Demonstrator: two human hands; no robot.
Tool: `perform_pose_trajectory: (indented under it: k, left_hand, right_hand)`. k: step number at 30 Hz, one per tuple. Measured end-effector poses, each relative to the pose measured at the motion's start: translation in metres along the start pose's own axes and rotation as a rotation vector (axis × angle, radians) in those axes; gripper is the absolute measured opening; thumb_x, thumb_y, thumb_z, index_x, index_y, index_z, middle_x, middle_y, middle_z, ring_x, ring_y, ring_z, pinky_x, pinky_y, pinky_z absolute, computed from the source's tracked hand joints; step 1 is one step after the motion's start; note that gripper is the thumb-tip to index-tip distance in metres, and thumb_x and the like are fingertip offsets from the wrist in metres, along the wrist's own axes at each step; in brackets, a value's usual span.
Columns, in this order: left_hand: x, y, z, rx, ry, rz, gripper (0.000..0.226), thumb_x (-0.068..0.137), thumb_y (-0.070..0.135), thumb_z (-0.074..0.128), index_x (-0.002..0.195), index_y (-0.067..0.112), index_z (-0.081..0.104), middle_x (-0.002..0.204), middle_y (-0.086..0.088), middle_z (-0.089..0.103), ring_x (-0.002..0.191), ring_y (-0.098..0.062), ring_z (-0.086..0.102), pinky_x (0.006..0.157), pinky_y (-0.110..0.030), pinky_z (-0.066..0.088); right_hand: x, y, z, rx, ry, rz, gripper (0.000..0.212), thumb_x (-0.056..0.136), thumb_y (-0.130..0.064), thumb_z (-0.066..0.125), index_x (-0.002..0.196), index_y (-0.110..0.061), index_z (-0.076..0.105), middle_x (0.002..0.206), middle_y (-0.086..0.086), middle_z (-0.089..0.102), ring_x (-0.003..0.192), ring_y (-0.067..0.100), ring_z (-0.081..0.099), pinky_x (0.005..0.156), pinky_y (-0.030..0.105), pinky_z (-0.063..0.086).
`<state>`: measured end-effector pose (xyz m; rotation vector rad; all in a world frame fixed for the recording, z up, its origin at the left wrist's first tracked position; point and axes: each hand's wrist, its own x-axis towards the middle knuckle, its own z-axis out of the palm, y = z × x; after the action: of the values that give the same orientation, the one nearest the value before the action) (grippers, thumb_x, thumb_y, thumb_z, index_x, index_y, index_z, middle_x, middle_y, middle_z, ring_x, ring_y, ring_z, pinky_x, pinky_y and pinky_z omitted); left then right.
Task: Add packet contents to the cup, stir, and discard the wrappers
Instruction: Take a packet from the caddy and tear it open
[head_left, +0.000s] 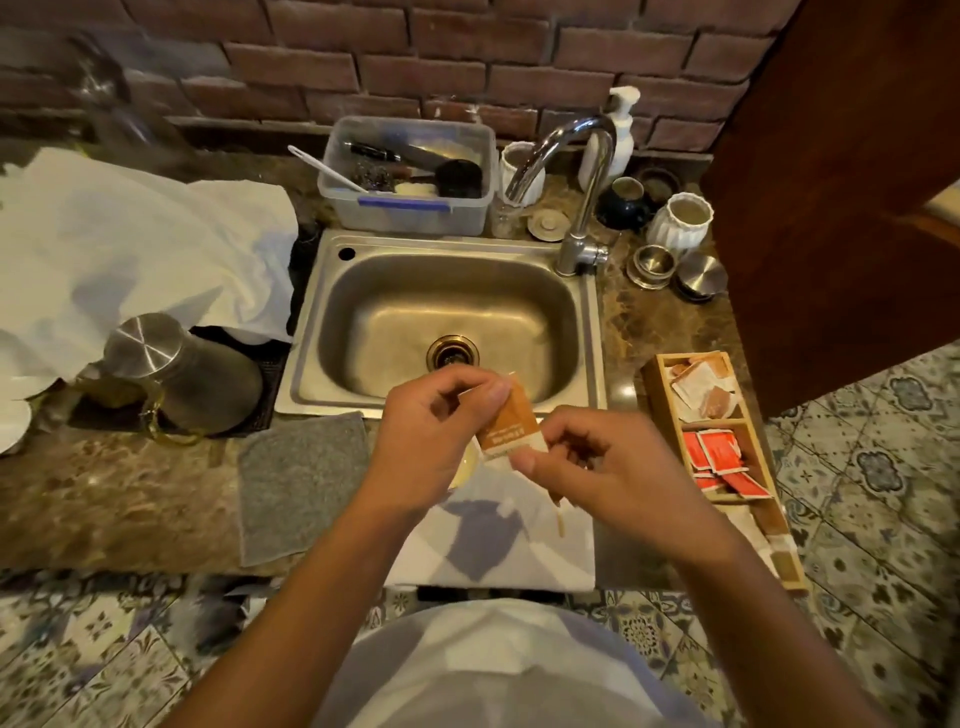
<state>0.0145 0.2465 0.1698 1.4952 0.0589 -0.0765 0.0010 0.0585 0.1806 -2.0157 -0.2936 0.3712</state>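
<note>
Both hands hold 1 orange-and-white packet (508, 422) in front of the sink (447, 317), above a cup (464, 467) that is mostly hidden beneath them. The left hand (434, 431) pinches its upper corner between thumb and fingers; the right hand (582, 457) pinches the lower white edge. The packet looks light, thin and crinkly (likely easy to tear, easy to spill), so gripping close to the seam seems wise. A wooden organizer (719, 447) of red sachets (719, 457) sits just right; a grey mat (306, 483) lies left. The hands themselves block sight of the cup.
</note>
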Motion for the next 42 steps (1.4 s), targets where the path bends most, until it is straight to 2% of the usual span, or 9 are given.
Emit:
perform_pose_trajectory:
  k: [5,8,11,15,21,25,29,37,42]
  left_hand:
    - [0.004,0.006,-0.03,0.112,-0.212,0.018,0.006,0.088,0.021,0.07,0.085,0.019,0.075,0.076,0.01,0.074,0.071,-0.005,0.068,0.067,-0.02,0.054]
    - [0.009,0.012,-0.04,0.318,-0.285,0.183,0.005,0.088,0.027,0.075,0.086,0.023,0.075,0.078,0.008,0.073,0.075,-0.012,0.068,0.069,-0.026,0.054]
    - [0.014,0.025,-0.05,0.418,-0.309,0.376,0.01,0.088,0.028,0.075,0.085,0.019,0.075,0.076,0.01,0.069,0.073,-0.013,0.063,0.068,-0.019,0.048]
    - [0.021,0.039,-0.057,0.374,-0.315,0.351,0.008,0.089,0.031,0.074,0.086,0.023,0.074,0.077,0.01,0.069,0.073,-0.013,0.064,0.066,-0.02,0.048]
    - [0.024,0.056,-0.05,0.349,-0.374,0.37,0.01,0.091,0.037,0.064,0.094,0.03,0.071,0.09,0.011,0.071,0.085,-0.014,0.067,0.072,-0.025,0.054]
    - [0.027,0.064,-0.053,0.156,-0.273,0.347,0.015,0.094,0.036,0.061,0.101,0.032,0.074,0.094,0.011,0.072,0.091,-0.019,0.068,0.078,-0.033,0.054]
    - [0.035,0.073,-0.054,0.185,-0.208,0.435,0.011,0.092,0.027,0.067,0.099,0.024,0.075,0.095,0.008,0.071,0.094,-0.023,0.067,0.08,-0.041,0.057]
    - [0.028,0.081,-0.044,0.545,-0.263,0.713,0.011,0.094,0.02,0.068,0.095,0.013,0.075,0.099,-0.002,0.066,0.093,-0.012,0.061,0.078,-0.027,0.051]
    - [0.023,0.084,-0.033,0.701,-0.3,0.838,0.019,0.095,0.023,0.065,0.097,0.007,0.074,0.103,-0.006,0.065,0.095,-0.02,0.059,0.079,-0.034,0.049]
  right_hand:
    - [0.007,-0.026,0.008,0.171,0.146,0.009,0.015,0.092,-0.03,0.07,0.094,-0.016,0.072,0.076,-0.004,0.072,0.066,0.009,0.067,0.061,0.022,0.052]
    - [0.009,-0.037,0.01,0.124,0.181,0.008,0.018,0.09,-0.033,0.07,0.098,-0.017,0.073,0.079,0.0,0.073,0.068,0.01,0.069,0.062,0.022,0.054]
    - [0.009,-0.045,0.014,0.139,0.149,-0.002,0.024,0.088,-0.034,0.067,0.104,-0.017,0.073,0.077,0.003,0.073,0.068,0.012,0.069,0.062,0.023,0.055]
    - [0.01,-0.043,0.019,0.159,0.176,-0.079,0.009,0.094,-0.019,0.07,0.102,-0.015,0.073,0.081,0.004,0.072,0.069,0.013,0.068,0.063,0.022,0.055]
    - [0.014,-0.048,0.02,0.246,0.257,-0.185,0.013,0.094,-0.014,0.068,0.104,-0.007,0.074,0.083,0.004,0.075,0.069,0.018,0.071,0.061,0.027,0.058]
    - [0.017,-0.053,0.016,0.396,0.347,-0.232,0.014,0.089,-0.007,0.065,0.1,-0.004,0.071,0.083,0.014,0.076,0.067,0.027,0.074,0.061,0.03,0.062]
    - [0.019,-0.057,0.008,0.45,0.378,-0.244,0.011,0.088,-0.003,0.064,0.098,-0.003,0.07,0.081,0.021,0.075,0.066,0.039,0.071,0.06,0.035,0.063]
    - [0.012,-0.048,0.002,0.183,0.376,-0.205,0.017,0.088,-0.017,0.072,0.103,-0.011,0.072,0.065,0.012,0.067,0.054,0.016,0.064,0.054,0.023,0.053]
    - [0.013,-0.048,-0.002,0.097,0.439,-0.309,0.012,0.09,-0.024,0.073,0.099,-0.018,0.077,0.081,-0.001,0.074,0.061,0.02,0.066,0.054,0.031,0.053]
